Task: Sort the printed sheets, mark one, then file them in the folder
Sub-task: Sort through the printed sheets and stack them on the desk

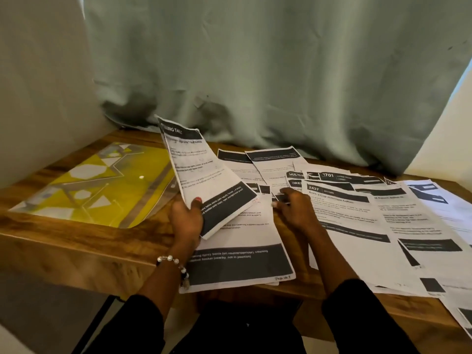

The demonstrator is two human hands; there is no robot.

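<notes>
Printed sheets (240, 261) are overhanging the table (84, 251) edge, the left hand (186, 218) gripping a lifted sheet (204, 175) beside the yellow folder (97, 185), the right hand (293, 208) pinching something small, curtain (255, 72) hanging behind.

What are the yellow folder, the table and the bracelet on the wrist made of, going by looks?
The folder looks like glossy plastic: light glares off it and its edge seems see-through. The table looks like wood or wood-look laminate, with brown grain streaks and a smooth finish. The bracelet seems strung with shiny pale beads, pearl-like; real or imitation cannot be told.
</notes>
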